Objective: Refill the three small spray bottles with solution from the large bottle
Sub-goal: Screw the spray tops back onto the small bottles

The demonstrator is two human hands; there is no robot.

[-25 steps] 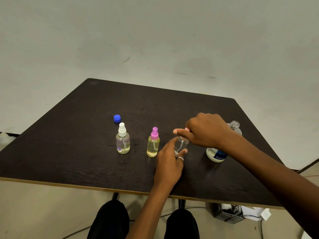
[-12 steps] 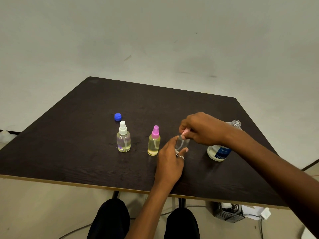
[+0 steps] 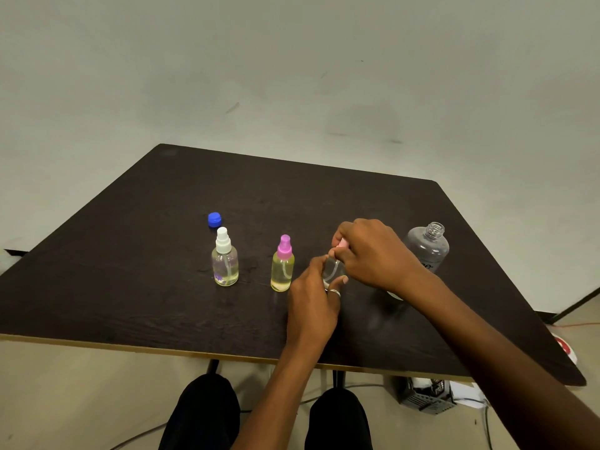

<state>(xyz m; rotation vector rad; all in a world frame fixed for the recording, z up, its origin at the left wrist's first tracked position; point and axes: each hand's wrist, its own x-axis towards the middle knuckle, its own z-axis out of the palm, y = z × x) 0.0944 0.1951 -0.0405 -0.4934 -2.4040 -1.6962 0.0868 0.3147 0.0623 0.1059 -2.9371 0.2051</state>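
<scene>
Three small spray bottles stand in a row on the dark table [image 3: 130, 287]. The white-capped bottle [image 3: 225, 258] and the purple-capped bottle [image 3: 283, 264] both hold yellowish liquid. My left hand [image 3: 313, 303] grips the body of the third small clear bottle [image 3: 332, 271]. My right hand [image 3: 370, 253] pinches its pink spray cap [image 3: 341, 243] from above. The large clear bottle [image 3: 428, 245] stands uncapped to the right, partly behind my right wrist. Its blue cap [image 3: 214, 219] lies behind the white-capped bottle.
The table's near edge runs just in front of my left forearm. My knees show below it. A small black crate [image 3: 425, 396] and cables sit on the floor under the table's right side. A pale wall rises behind the table.
My right hand's fingers have curled down from flat over the bottle top to pinching the pink cap. My left hand keeps its hold on the bottle body.
</scene>
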